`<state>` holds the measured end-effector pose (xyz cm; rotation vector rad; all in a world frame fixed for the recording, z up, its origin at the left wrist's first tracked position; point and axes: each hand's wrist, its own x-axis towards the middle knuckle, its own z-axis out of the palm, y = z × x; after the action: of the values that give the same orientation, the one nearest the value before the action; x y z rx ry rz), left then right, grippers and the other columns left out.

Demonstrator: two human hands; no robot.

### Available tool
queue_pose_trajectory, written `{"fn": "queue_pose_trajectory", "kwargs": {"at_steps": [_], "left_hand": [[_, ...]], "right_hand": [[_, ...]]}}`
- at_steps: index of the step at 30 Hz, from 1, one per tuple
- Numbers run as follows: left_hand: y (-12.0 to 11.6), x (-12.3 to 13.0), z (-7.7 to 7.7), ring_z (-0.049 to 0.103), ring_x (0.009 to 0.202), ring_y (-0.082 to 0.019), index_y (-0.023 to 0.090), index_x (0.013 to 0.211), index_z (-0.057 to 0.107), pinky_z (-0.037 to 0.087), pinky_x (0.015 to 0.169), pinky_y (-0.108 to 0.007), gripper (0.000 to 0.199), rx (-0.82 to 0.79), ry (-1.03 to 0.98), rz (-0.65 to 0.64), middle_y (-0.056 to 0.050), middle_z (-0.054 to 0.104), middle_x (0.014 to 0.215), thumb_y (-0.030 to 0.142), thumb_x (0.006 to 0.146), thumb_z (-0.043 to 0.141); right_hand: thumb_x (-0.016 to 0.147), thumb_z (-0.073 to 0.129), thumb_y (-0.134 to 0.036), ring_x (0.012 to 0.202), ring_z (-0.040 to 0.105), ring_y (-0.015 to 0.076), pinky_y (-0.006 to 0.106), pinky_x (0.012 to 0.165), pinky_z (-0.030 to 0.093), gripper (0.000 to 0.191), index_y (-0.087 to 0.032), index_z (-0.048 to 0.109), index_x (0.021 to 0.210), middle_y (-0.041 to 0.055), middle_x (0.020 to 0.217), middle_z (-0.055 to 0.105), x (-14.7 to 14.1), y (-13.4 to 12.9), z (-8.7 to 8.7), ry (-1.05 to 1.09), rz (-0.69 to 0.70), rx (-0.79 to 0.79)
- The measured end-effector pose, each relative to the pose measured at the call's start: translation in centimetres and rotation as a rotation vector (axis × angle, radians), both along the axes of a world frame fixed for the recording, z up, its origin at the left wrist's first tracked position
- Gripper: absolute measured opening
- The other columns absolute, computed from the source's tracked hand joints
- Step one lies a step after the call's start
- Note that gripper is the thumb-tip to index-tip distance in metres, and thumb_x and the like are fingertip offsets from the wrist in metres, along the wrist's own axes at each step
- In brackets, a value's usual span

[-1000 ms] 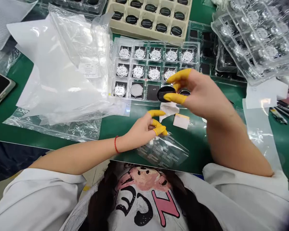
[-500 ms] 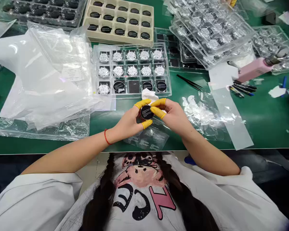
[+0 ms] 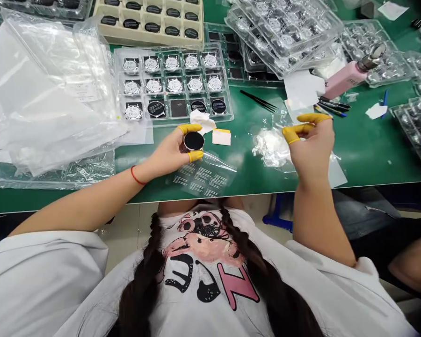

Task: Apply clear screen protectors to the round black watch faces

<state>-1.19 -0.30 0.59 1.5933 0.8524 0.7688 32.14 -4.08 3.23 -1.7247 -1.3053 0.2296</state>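
My left hand (image 3: 171, 152) holds a round black disc (image 3: 194, 141) with a pale rim by its edge, between thumb and finger in yellow finger cots. The disc's face looks plain black. Over a heap of crumpled clear film (image 3: 273, 147), my right hand (image 3: 312, 145) is raised with its yellow-tipped fingers pinched together; a small clear piece seems to be at the fingertips, too faint to name. A clear sheet with white print (image 3: 210, 175) lies below the disc. Beside it are a white crumpled cloth (image 3: 202, 122) and a small pale pad (image 3: 221, 137).
Behind my left hand is a clear tray (image 3: 230, 115) of round watch-like parts. A cream tray (image 3: 150, 41) stands farther back. Plastic bags (image 3: 49, 93) cover the left. Black tweezers (image 3: 258, 101), stacked trays (image 3: 287, 32) and a pink bottle (image 3: 345, 80) lie to the right.
My right hand has left the disc and moved right to the film heap. The white text on the disc's face no longer shows. The whole view has shifted.
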Motion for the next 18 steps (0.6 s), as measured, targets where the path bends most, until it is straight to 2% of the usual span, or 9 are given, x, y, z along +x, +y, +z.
{"fn": "queue_pose_trajectory", "kwargs": {"at_steps": [1, 2, 3, 5, 8, 11, 13, 15, 18], "left_hand": [[0.2, 0.0, 0.1, 0.071, 0.083, -0.018, 0.021, 0.132, 0.048, 0.063, 0.073, -0.036, 0.067, 0.010, -0.015, -0.002, -0.007, 0.066, 0.110, 0.031, 0.073, 0.079], [0.4, 0.0, 0.1, 0.071, 0.084, -0.018, 0.022, 0.131, 0.048, 0.063, 0.073, -0.036, 0.068, 0.023, -0.034, -0.010, -0.007, 0.065, 0.113, 0.032, 0.072, 0.080], [0.6, 0.1, 0.2, 0.072, 0.086, -0.018, 0.022, 0.130, 0.048, 0.063, 0.073, -0.035, 0.069, 0.036, -0.055, -0.023, -0.007, 0.065, 0.116, 0.033, 0.071, 0.082], [1.0, 0.1, 0.3, 0.073, 0.087, -0.018, 0.023, 0.128, 0.045, 0.063, 0.074, -0.035, 0.073, 0.062, -0.098, -0.049, -0.006, 0.065, 0.113, 0.037, 0.069, 0.084], [1.5, 0.0, 0.6, 0.073, 0.082, -0.019, 0.024, 0.121, 0.041, 0.063, 0.071, -0.034, 0.072, 0.071, -0.141, -0.060, 0.000, 0.067, 0.093, 0.042, 0.068, 0.086], [1.5, -0.2, 1.2, 0.074, 0.076, -0.018, 0.024, 0.118, 0.042, 0.063, 0.068, -0.034, 0.068, 0.029, -0.128, -0.035, 0.002, 0.068, 0.086, 0.040, 0.069, 0.086], [1.3, -0.2, 1.6, 0.075, 0.076, -0.018, 0.023, 0.119, 0.044, 0.064, 0.070, -0.034, 0.066, -0.019, -0.115, -0.016, 0.001, 0.070, 0.086, 0.038, 0.070, 0.086], [1.1, -0.2, 2.0, 0.076, 0.079, -0.019, 0.022, 0.122, 0.045, 0.065, 0.074, -0.035, 0.066, -0.060, -0.121, 0.000, 0.000, 0.072, 0.089, 0.037, 0.072, 0.085], [1.1, -0.2, 2.2, 0.077, 0.084, -0.021, 0.023, 0.123, 0.042, 0.065, 0.077, -0.035, 0.066, -0.091, -0.138, 0.037, 0.000, 0.073, 0.091, 0.036, 0.074, 0.084]], "right_hand": [[0.067, 0.076, -0.003, 0.063, 0.054, 0.0152, 0.036, 0.075, 0.045, 0.037, -0.024, 0.057, 0.090, -0.0036, 0.066, 0.059, 2.0, 0.0, -0.8, -0.016, -0.037, -0.049], [0.059, 0.078, 0.002, 0.068, 0.054, 0.0167, 0.038, 0.081, 0.044, 0.042, -0.026, 0.056, 0.081, -0.0036, 0.064, 0.056, 3.6, -0.1, -1.4, -0.049, -0.072, -0.072], [0.054, 0.079, 0.004, 0.075, 0.054, 0.0190, 0.041, 0.088, 0.042, 0.044, -0.026, 0.055, 0.075, -0.0018, 0.065, 0.057, 4.5, -0.3, -1.8, -0.084, -0.095, -0.072], [0.056, 0.082, 0.000, 0.097, 0.056, 0.0250, 0.047, 0.102, 0.036, 0.038, -0.024, 0.061, 0.076, 0.0071, 0.085, 0.065, 4.5, -0.3, -1.6, -0.157, -0.106, -0.031], [0.077, 0.076, -0.018, 0.108, 0.059, 0.0243, 0.045, 0.101, 0.042, 0.023, -0.022, 0.071, 0.099, 0.0108, 0.110, 0.069, 0.3, 1.5, 0.5, -0.224, 0.048, 0.020], [0.092, 0.062, -0.024, 0.099, 0.064, 0.0201, 0.039, 0.090, 0.049, 0.015, -0.020, 0.071, 0.103, 0.0066, 0.104, 0.071, -6.6, 5.3, 1.8, -0.288, 0.461, -0.044], [0.093, 0.061, -0.025, 0.099, 0.064, 0.0218, 0.040, 0.088, 0.049, 0.015, -0.019, 0.070, 0.104, 0.0071, 0.104, 0.071, -11.1, 7.8, 1.2, -0.369, 0.580, -0.135], [0.090, 0.065, -0.023, 0.107, 0.061, 0.0281, 0.046, 0.092, 0.047, 0.019, -0.017, 0.068, 0.108, 0.0107, 0.110, 0.069, -14.2, 9.6, -0.3, -0.515, 0.598, -0.194], [0.090, 0.061, -0.017, 0.112, 0.059, 0.0330, 0.050, 0.093, 0.045, 0.016, -0.018, 0.069, 0.104, 0.0131, 0.110, 0.068, -14.8, 10.6, -1.6, -0.630, 0.639, -0.204]]}}
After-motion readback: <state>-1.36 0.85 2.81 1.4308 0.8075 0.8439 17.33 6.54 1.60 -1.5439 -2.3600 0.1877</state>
